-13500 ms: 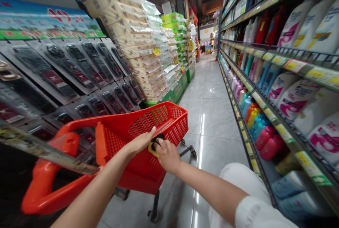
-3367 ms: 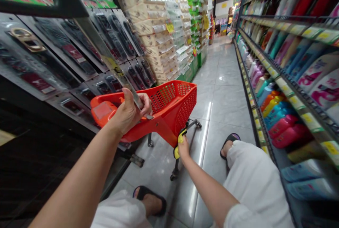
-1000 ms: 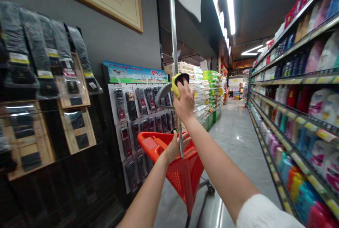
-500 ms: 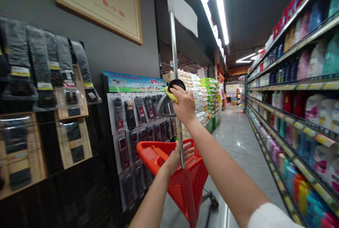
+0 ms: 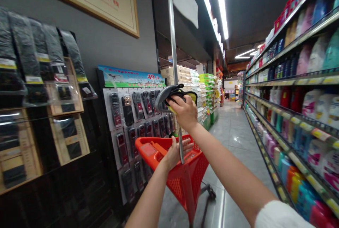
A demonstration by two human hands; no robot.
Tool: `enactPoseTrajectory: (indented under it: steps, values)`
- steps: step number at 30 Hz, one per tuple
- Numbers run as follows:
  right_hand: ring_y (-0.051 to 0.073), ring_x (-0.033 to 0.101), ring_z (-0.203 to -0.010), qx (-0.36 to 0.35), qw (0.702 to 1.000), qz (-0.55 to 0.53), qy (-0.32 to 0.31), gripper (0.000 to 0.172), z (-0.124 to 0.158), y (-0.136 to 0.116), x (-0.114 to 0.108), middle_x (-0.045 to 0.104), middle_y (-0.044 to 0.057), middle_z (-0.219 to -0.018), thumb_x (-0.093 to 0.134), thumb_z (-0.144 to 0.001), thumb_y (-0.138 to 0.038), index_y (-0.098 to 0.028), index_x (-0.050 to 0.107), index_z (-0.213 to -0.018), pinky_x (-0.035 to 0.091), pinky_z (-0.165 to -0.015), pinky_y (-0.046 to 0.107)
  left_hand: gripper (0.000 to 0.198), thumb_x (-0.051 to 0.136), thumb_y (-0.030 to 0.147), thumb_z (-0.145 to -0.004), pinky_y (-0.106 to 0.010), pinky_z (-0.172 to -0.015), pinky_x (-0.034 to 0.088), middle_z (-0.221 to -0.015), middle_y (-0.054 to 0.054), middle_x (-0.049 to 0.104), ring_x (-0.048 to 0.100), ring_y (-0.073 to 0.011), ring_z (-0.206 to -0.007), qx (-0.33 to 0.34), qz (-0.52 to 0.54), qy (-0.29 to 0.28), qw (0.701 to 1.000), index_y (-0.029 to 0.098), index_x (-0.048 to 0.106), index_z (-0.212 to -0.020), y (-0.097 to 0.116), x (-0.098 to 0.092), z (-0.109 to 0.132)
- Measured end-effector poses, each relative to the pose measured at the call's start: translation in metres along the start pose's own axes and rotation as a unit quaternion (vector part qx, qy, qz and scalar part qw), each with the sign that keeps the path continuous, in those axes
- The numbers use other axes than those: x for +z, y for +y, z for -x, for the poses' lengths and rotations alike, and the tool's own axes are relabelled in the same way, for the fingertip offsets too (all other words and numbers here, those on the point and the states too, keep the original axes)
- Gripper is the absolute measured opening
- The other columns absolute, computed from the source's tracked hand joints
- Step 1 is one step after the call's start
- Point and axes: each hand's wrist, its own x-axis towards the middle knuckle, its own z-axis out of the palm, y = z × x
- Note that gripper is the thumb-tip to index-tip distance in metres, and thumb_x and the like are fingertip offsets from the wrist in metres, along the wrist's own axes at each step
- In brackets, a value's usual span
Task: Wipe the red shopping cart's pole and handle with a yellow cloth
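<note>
A red plastic shopping cart [image 5: 182, 182] stands before me, with an upright metal pole [image 5: 173, 44] at its near side. A white sign panel [image 5: 182, 0] is fixed to the pole's top. My right hand [image 5: 185, 113], fingers closed, grips a black and yellow cloth [image 5: 192, 97] against a curved grey handle [image 5: 160, 101] partway up the pole. Lower down, my left hand [image 5: 176, 154] is open, fingers stretched out behind the pole's lower end and over the basket. Whether its palm touches the pole I cannot tell.
On the left, packaged belts [image 5: 23, 44] hang along a dark wall, beside a rack of carded goods [image 5: 137, 125]. Shelves of bottles [image 5: 312, 104] line the right side. Between them a grey tiled aisle [image 5: 234, 129] runs past stacked packs [image 5: 208, 83].
My right hand has moved slightly down with the cloth, which now spreads out more around the fingers. The left hand still lies open by the pole. The view has shifted a little.
</note>
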Motion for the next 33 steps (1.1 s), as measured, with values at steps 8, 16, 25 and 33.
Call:
enactPoseTrajectory:
  steps: [8,16,25,33]
  values:
    - [0.026,0.042,-0.108,0.045,0.998,-0.023,-0.020,0.047,0.110,-0.022,0.033,0.052,-0.002,-0.141,0.051,-0.087,-0.016,-0.028,0.056,-0.132,0.041,-0.095,0.039,0.089,-0.004,0.069,-0.085,-0.042,-0.105,0.036,-0.112,-0.009,0.069,0.053,-0.0260,-0.124,-0.022,0.036,0.050,0.998,0.023,0.067,-0.113,0.008,0.011,0.006]
    - [0.025,0.042,-0.104,-0.031,0.997,-0.016,-0.062,0.038,0.139,-0.020,0.036,0.063,-0.002,-0.127,0.050,-0.090,-0.021,-0.031,0.061,-0.125,0.043,-0.085,0.038,0.101,-0.010,0.076,-0.080,-0.043,-0.103,0.039,-0.113,-0.015,0.067,0.059,-0.0265,-0.114,-0.035,0.065,0.050,0.996,0.014,0.061,-0.118,0.014,0.013,0.018]
    - [0.022,0.051,-0.098,-0.120,0.965,-0.080,-0.221,0.021,0.155,-0.003,0.022,0.066,0.003,-0.113,0.052,-0.090,-0.019,-0.027,0.068,-0.100,0.044,-0.082,0.038,0.088,0.004,0.070,-0.087,-0.043,-0.094,0.047,-0.104,-0.015,0.071,0.065,-0.0255,-0.101,0.056,-0.308,0.250,0.916,0.012,0.066,-0.106,0.030,-0.031,0.019]
    - [0.022,0.051,-0.117,0.128,0.955,-0.234,-0.127,0.056,0.251,0.001,0.021,0.065,0.001,-0.122,0.045,-0.075,-0.002,-0.029,0.062,-0.120,0.041,-0.102,0.044,0.038,0.049,0.045,-0.082,-0.052,-0.115,0.020,-0.113,-0.008,0.071,0.056,-0.0288,-0.118,0.040,-0.575,0.271,0.771,0.019,0.073,-0.092,0.042,-0.084,0.047]
